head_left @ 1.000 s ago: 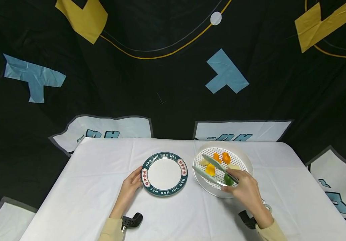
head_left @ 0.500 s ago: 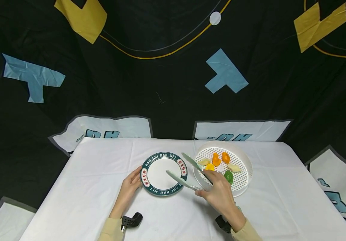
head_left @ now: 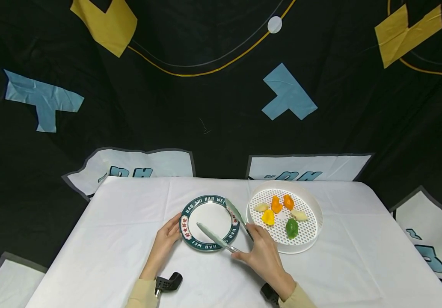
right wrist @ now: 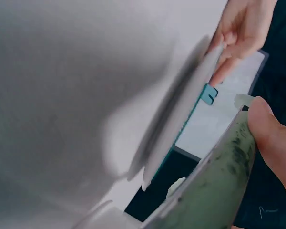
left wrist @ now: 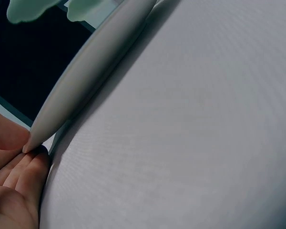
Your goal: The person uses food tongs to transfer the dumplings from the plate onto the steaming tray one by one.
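My left hand (head_left: 168, 234) pinches the left rim of a round white plate (head_left: 209, 220), whose green border carries white lettering and red-on-white characters. In the left wrist view the thumb lies on the rim, with the other fingers beneath it. My right hand (head_left: 258, 252) holds a pair of tongs (head_left: 214, 236) with pale green tips, thumb on one arm and fingers on the other. The tong arms are spread wide over the plate's right half, nothing between them. In the right wrist view, a green tong arm (right wrist: 214, 191) fills the foreground beside the plate's edge.
Right of the plate stands a round white basket (head_left: 315, 205) with a perforated bottom. Inside lie a yellow piece (head_left: 268, 217), two orange pieces (head_left: 276, 204), two pale pieces (head_left: 299, 214) and a green piece (head_left: 292, 229). A white cloth (head_left: 136, 205) covers the table.
My right hand has carried the spread tongs left, from over the basket to over the plate, uncovering the basket's pieces. My left hand and the plate have stayed put.
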